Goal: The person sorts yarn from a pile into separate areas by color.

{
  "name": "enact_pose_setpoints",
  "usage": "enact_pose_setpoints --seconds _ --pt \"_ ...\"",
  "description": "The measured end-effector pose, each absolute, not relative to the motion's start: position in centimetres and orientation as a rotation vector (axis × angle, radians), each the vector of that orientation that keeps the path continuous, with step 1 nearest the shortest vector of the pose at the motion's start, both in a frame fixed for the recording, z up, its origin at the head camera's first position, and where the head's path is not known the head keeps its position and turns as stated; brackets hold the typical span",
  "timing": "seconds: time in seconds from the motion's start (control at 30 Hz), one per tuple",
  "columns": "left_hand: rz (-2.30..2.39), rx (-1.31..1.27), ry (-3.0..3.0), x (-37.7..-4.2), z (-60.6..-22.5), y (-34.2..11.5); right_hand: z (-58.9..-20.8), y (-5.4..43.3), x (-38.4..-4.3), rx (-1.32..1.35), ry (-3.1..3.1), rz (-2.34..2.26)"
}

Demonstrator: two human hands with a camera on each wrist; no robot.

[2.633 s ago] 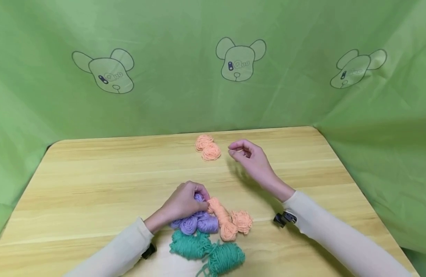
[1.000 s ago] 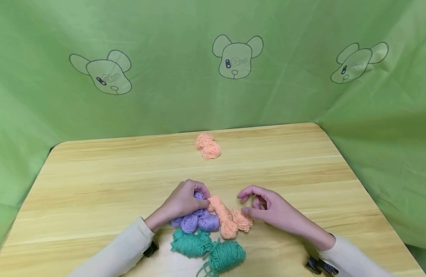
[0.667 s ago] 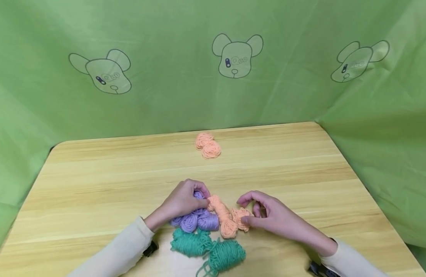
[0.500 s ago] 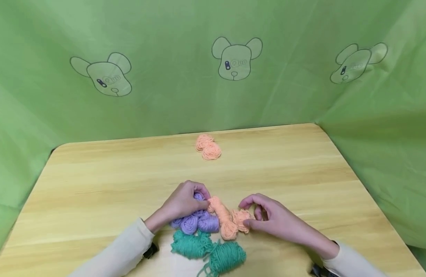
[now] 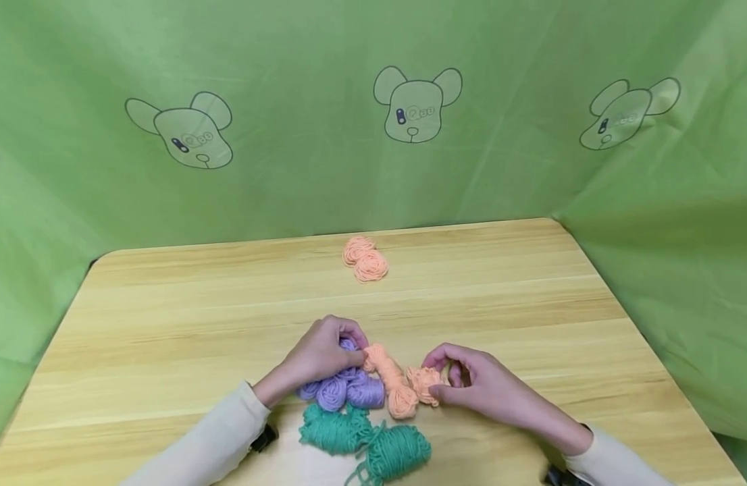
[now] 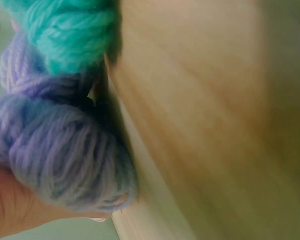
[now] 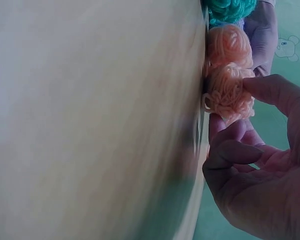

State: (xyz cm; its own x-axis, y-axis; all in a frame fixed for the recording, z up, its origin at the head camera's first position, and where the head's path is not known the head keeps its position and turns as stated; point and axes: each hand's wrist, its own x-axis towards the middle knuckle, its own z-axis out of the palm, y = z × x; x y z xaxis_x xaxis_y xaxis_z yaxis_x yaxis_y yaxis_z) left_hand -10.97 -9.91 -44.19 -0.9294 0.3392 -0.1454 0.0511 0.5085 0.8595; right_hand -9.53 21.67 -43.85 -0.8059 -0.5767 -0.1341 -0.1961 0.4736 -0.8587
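My left hand (image 5: 319,352) curls over a purple yarn skein (image 5: 348,345), its fingertips beside the upper end of a long peach yarn skein (image 5: 387,372). More purple yarn bundles (image 5: 332,393) lie under and below that hand; in the left wrist view a purple skein (image 6: 70,155) sits against the palm. My right hand (image 5: 489,385) pinches a small peach yarn ball (image 5: 423,385) between thumb and fingers, as the right wrist view shows on the same peach ball (image 7: 229,95). This ball rests on the table, touching the long peach skein.
Two green yarn skeins (image 5: 398,451) lie nearest the front of the wooden table (image 5: 185,324), one with a loose tail. Two peach yarn coils (image 5: 371,266) sit near the back edge. A green cloth (image 5: 306,169) with printed mouse-like heads surrounds the table.
My right hand has come back from near the far peach coils, down to the small peach ball, and its thumb and fingers have closed on it. The left hand stays in place.
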Motion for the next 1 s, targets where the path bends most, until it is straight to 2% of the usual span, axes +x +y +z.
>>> enact_pose_setpoints --seconds 1.0 --pt "1.554 0.282 2.39 -11.51 -44.02 -10.54 -43.77 21.74 -8.84 -0.67 2.348 -1.225"
